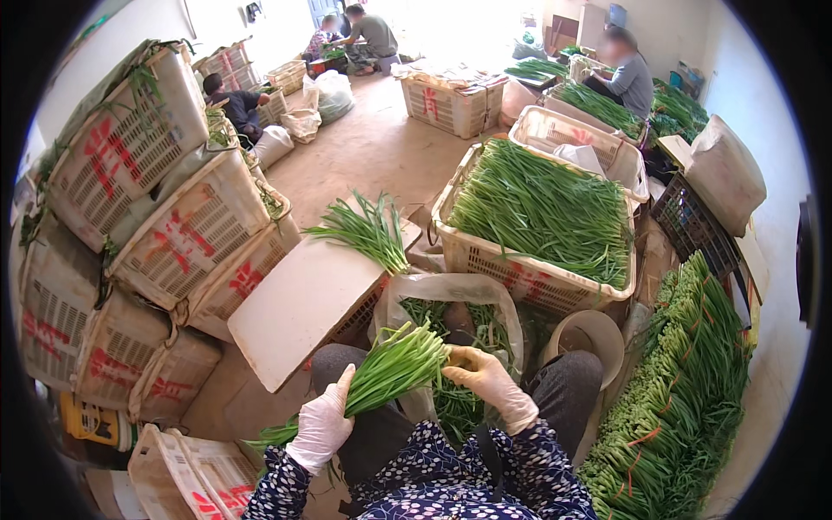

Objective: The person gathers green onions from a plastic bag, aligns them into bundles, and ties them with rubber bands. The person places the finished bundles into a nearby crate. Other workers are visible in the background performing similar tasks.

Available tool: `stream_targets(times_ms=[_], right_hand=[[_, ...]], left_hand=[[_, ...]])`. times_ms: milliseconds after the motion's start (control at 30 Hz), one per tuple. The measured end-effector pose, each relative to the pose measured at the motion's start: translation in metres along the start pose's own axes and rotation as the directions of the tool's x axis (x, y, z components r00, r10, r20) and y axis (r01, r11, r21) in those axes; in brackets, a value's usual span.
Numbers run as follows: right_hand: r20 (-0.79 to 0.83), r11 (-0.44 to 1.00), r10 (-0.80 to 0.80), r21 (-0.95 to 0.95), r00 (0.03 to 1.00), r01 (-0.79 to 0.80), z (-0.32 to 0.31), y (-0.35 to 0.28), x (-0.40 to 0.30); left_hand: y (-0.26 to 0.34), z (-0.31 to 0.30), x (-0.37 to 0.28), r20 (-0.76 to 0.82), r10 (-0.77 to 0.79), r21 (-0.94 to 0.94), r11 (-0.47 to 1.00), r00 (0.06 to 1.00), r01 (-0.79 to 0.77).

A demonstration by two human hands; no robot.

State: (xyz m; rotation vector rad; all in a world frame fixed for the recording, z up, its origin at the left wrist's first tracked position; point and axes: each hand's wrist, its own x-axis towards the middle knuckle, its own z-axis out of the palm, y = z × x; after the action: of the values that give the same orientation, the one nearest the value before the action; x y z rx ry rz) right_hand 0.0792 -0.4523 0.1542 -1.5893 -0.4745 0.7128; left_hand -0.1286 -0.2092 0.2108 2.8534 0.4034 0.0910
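My left hand (323,422), in a white glove, is closed around the middle of a bunch of green garlic chives (396,374). The leaves trail behind my wrist to the lower left, and the pale stem ends point right. Fingers of my right hand (484,380), in a yellowed glove, pinch at those stem ends; the exact contact is partly hidden. Under the bunch, between my knees, an open plastic bag (448,286) holds loose green leaves. A smaller bunch of chives (367,227) lies on the far end of a pale board (305,299).
A plastic crate (533,276) full of chives stands ahead right, with a bucket (588,341) nearer me. Tied chive bundles (676,390) line my right side. Stacked crates (188,227) rise on the left. Several people sit farther back, one (627,75) beside heaped chives.
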Motion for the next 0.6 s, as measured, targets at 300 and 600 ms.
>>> stream_targets(times_ms=[300, 600], right_hand=[[-0.277, 0.969, -0.246, -0.076, 0.929, 0.234, -0.014, -0.01, -0.008], [-0.484, 0.814, -0.287, -0.578, 0.826, -0.056, 0.01, 0.024, 0.005]], left_hand=[[0.007, -0.006, 0.004, 0.007, 0.082, 0.348, 0.934, 0.997, -0.079], [0.019, 0.001, 0.006, 0.01, 0.245, 0.477, 0.851, 0.97, -0.22]])
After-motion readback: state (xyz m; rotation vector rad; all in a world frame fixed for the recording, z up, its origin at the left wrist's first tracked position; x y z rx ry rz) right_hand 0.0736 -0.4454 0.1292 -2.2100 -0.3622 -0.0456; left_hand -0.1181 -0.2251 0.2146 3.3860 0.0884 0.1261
